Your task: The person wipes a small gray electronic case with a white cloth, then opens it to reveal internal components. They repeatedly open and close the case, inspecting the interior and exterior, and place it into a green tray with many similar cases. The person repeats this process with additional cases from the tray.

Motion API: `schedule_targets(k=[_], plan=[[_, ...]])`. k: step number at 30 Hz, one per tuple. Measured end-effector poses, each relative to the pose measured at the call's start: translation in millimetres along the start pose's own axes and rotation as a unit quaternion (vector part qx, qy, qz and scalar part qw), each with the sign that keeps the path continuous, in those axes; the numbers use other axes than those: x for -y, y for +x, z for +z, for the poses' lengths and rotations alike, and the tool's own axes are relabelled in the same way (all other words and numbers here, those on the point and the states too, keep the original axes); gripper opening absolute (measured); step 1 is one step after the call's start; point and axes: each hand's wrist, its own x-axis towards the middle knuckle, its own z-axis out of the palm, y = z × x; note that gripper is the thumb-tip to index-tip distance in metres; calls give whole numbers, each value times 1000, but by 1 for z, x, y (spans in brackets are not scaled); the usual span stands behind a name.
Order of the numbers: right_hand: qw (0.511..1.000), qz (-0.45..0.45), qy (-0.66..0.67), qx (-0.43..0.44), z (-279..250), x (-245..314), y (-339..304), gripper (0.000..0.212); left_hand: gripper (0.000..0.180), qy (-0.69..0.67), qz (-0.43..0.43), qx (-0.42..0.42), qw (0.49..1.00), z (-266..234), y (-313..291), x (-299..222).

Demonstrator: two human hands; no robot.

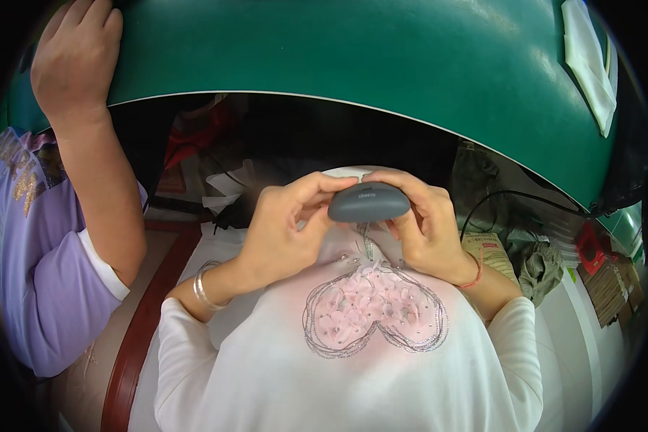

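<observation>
Both hands hold up a smooth, dark grey oval object (369, 202) in front of my chest, short of the table's near edge. It has small light lettering on the side toward me; its kind I cannot make out. My left hand (289, 223) pinches its left end, forefinger along the top and thumb below. On its right end, my right hand (426, 223) grips in the same way, forefinger above and thumb underneath. The fingertips behind the object are hidden.
A green table (324, 54) curves across the far side. Another person's hand (77, 61) rests on it at the left. A white cloth or sheet (590, 68) lies at the far right. Below right are a black cable (507, 193), a printed bag (489, 253) and stacked cardboard (608, 291).
</observation>
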Motion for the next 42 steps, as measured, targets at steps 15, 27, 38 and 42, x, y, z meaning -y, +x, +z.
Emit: schedule_targets(k=[15, 27, 38, 42], plan=[[949, 110, 286, 82, -21, 45, -9, 40, 23, -106, -43, 28, 993, -1, -13, -45], [914, 82, 391, 74, -18, 30, -14, 42, 29, -132, 7, 57, 990, -3, -10, -45], [893, 120, 423, 100, -20, 31, -15, 39, 29, 1, 95, 58, 994, -8, -7, -47], [896, 138, 405, 120, -21, 35, -14, 39, 31, 51, 188, -39, 980, 1, -6, -42]])
